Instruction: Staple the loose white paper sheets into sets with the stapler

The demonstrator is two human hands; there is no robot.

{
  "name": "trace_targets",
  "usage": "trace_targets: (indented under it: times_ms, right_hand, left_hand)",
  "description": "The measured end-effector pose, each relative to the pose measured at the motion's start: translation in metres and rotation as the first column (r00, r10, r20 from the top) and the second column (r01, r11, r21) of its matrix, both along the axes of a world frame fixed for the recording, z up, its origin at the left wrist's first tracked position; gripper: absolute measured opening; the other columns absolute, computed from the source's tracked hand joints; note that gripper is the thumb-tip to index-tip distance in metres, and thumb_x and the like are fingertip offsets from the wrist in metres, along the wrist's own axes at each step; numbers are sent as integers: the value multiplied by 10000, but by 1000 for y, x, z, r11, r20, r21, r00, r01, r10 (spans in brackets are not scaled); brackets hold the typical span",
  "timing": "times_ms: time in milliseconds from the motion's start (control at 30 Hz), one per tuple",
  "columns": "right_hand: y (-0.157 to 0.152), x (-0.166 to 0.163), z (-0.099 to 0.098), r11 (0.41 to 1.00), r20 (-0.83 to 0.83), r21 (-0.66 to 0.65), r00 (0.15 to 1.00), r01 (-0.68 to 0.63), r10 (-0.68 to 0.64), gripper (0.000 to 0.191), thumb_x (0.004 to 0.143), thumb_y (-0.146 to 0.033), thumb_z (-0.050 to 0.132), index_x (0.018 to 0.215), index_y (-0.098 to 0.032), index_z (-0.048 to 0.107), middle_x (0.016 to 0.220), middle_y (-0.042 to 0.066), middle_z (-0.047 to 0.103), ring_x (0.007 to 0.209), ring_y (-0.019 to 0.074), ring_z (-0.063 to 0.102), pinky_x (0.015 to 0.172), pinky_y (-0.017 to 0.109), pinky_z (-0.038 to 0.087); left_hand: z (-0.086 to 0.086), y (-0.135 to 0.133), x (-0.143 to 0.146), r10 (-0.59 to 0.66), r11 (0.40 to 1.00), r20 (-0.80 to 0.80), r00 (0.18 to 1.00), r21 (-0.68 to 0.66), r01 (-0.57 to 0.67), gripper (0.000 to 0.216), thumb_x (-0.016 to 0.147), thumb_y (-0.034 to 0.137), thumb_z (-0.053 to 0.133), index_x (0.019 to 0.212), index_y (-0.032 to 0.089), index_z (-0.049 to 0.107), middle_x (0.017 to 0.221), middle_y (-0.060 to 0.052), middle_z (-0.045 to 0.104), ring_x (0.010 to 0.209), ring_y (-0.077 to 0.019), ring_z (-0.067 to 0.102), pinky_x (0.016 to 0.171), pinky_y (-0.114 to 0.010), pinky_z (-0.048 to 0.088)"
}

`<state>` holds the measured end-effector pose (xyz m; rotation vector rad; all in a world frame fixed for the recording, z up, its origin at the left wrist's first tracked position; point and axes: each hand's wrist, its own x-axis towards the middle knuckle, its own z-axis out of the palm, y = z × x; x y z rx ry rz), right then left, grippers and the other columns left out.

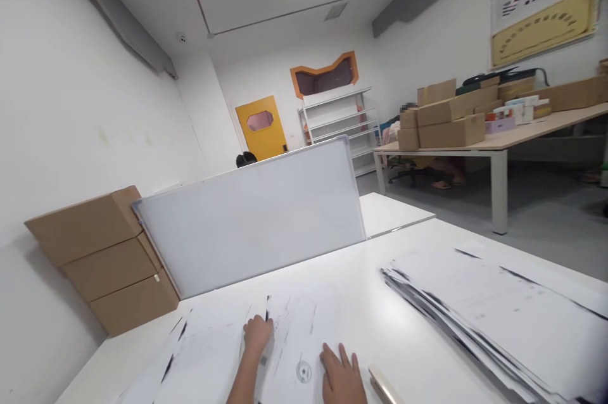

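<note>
My left hand (258, 333) is closed, its fingers curled at the edge of a printed sheet of paper (297, 328) on the white table. Exactly how the fingertips grip the paper is hidden. My right hand (342, 377) lies flat with its fingers spread at the right side of that sheet, next to a round printed mark. Just right of this hand is a slim gold-coloured object (384, 385), cut off by the bottom of the view. More printed sheets (204, 353) with dark marks along their edges lie to the left of my left hand.
A thick stack of papers (489, 309) covers the table's right side. A white divider panel (256, 214) stands across the back. Cardboard boxes (114, 258) are piled at the left. Beyond, a second table (522, 132) holds more boxes, with a person partly visible behind.
</note>
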<state>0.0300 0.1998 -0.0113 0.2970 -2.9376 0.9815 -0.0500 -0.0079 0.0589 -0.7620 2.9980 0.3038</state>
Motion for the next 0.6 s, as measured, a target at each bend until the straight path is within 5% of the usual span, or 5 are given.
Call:
trace_targets:
  times_ms: [133,333,600]
  right_hand:
    - [1,6,13,1000,11,-5,1000,8,-8,539,800,-141,332,1271,-168,594,1431,24,465,1389,351,298,1171,579,156]
    - [3,12,25,999,22,-44,999,25,-24,551,803,-125,333,1305,-150,562,1433,28,460,1394,339,293,1179,568,138]
    - [6,14,31,968,8,-247,999,49,-49,522,841,-134,280,1277,-141,567,1343,62,563,1368,269,367,1199,525,77]
  left_hand:
    - [2,12,-3,53,998,-26,998,34,-52,483,863,434,488,1193,82,512,1304,-179,508,1247,-281,445,1017,-455,370]
    - [11,12,-13,68,967,10,998,245,-69,425,871,447,513,1095,91,576,1179,-143,617,1125,-229,563,989,-428,428]
    - [23,-4,2,-43,809,7,999,587,31,276,826,295,557,991,81,612,1004,-123,692,892,-203,653,891,-400,501]
